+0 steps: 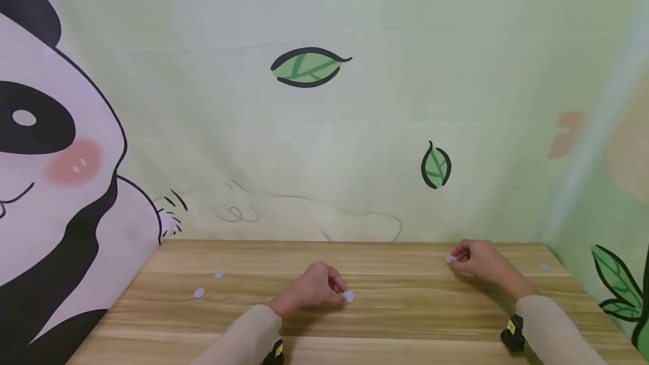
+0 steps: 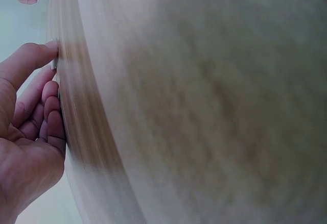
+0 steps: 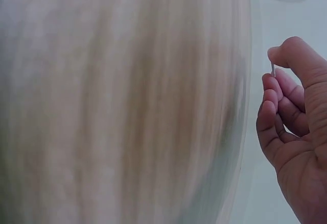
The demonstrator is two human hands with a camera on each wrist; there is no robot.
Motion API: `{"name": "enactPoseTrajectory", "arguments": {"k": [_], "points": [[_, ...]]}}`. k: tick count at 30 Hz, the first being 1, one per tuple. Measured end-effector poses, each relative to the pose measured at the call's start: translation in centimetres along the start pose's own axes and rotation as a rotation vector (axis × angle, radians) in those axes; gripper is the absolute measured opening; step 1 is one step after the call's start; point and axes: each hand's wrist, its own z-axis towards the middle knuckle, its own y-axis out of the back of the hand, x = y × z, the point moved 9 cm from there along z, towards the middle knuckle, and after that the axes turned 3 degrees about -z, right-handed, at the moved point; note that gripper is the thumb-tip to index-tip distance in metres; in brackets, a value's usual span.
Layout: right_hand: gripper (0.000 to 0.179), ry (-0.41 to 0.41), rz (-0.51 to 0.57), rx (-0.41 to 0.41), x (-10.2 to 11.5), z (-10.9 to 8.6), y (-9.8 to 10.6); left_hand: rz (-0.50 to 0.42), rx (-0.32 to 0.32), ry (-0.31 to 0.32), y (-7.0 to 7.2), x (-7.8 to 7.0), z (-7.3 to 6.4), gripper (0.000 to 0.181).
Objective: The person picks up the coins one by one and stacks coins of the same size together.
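Near the middle of the wooden table, my left hand [image 1: 315,286] pinches a small white disc [image 1: 348,296] between thumb and fingers. Seen from the left wrist, that disc [image 2: 54,62] is edge-on, close to the tabletop. Toward the back right, my right hand [image 1: 480,261] pinches another white disc [image 1: 450,259] at its rim. The right wrist view shows this disc [image 3: 273,70] as a thin edge between thumb and forefinger, with the other fingers curled below. What the discs are made of cannot be told.
Two more white discs, one nearer [image 1: 199,293] and one farther [image 1: 219,275], lie on the left of the wooden table [image 1: 405,320]. Another pale disc [image 1: 545,267] lies at the back right. A printed backdrop [image 1: 355,128] with a panda and leaves rises behind the table.
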Motion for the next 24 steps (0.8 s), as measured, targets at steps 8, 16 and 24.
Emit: {"name": "enactPoseTrajectory", "arguments": {"k": [8, 16, 24], "points": [[0.025, 0.032, 0.027, -0.022, 0.2, -0.1, 0.2, -0.017, 0.0, 0.023, 0.0, 0.1, 0.0, 0.015], [0.024, 0.06, 0.029, -0.033, 0.8, -0.3, 0.5, -0.019, -0.002, 0.024, -0.2, 0.2, -0.1, 0.015], [0.021, 0.09, 0.05, -0.031, 2.2, -0.6, 0.5, -0.034, 0.001, 0.012, -0.1, -0.1, -0.2, 0.015]]}}
